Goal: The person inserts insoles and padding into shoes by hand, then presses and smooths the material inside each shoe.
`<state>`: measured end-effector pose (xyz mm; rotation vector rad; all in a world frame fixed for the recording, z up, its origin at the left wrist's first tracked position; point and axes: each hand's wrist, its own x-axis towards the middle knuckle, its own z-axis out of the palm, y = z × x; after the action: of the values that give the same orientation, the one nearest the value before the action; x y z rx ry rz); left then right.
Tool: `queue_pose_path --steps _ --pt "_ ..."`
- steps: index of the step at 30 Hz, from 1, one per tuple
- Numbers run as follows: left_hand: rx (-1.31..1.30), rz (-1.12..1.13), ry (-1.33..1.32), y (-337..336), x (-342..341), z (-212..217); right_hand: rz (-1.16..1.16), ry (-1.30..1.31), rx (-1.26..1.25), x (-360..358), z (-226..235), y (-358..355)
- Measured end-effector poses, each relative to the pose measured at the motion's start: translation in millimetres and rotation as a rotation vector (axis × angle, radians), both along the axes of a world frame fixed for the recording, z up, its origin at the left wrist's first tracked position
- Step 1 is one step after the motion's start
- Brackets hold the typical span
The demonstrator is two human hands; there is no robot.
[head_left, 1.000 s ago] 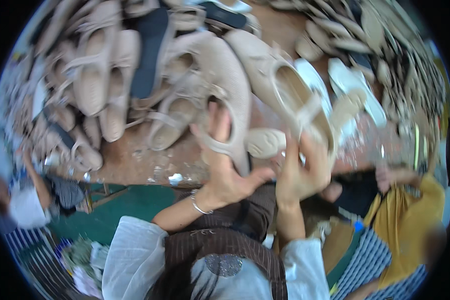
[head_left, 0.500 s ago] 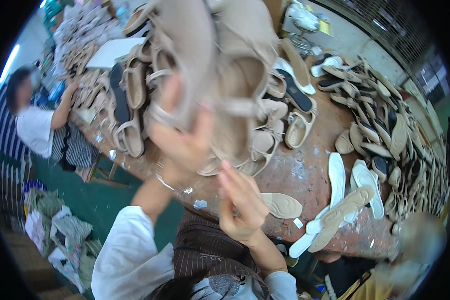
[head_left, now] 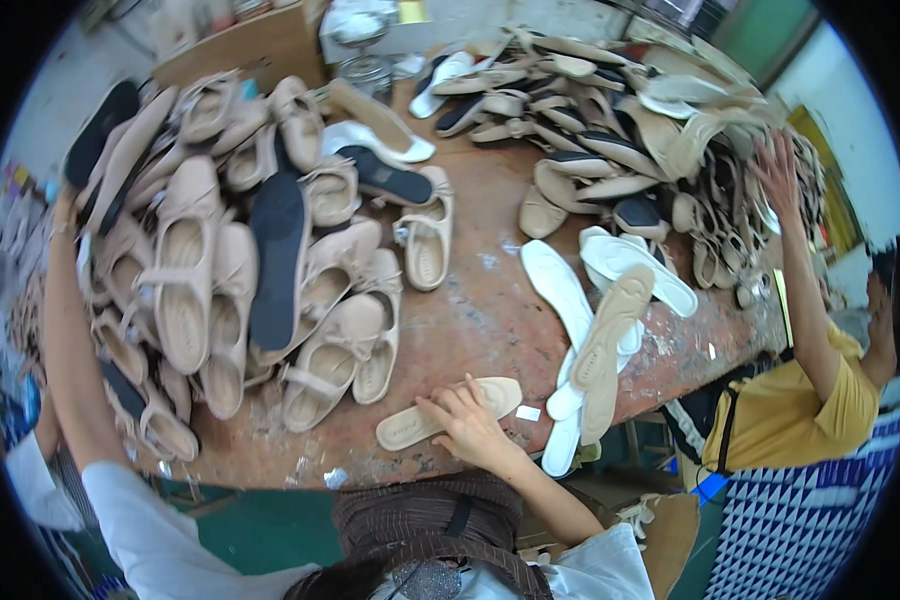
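Observation:
My right hand (head_left: 460, 415) rests on a beige insole (head_left: 400, 430) at the table's near edge, its fingers spread over the middle of it. Stretched far to the left, my left arm ends in my left hand (head_left: 65, 205), at the outer side of a heap of beige strap shoes (head_left: 185, 300). A shoe with a black sole (head_left: 102, 125) stands up just above that hand. Its fingers are mostly hidden, so whether they grip a shoe does not show.
White insoles (head_left: 550, 275) lie right of my right hand, with a long beige insole (head_left: 610, 350) across them. Beyond is a large shoe pile (head_left: 610, 150); a co-worker in a yellow shirt (head_left: 820, 400) reaches a hand (head_left: 778, 175) into it. A small white tag (head_left: 529, 413) lies nearby.
The beige shoe that was lifted close to view by my left hand is no longer there. My left hand has gone left to the heap; my right has come down onto the insole. The view has swung right.

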<state>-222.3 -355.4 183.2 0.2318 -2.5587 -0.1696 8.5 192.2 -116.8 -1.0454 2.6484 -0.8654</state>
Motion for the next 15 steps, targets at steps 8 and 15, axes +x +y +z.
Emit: queue_pose_path --steps 8,15 --pt "-0.067 0.203 -0.147 -22 -12 15 0.034 0.019 -0.315 -36 -1 21" --pt "-0.311 -0.459 0.243 227 -36 43 -0.600 -0.248 -1.381 -69 11 70"
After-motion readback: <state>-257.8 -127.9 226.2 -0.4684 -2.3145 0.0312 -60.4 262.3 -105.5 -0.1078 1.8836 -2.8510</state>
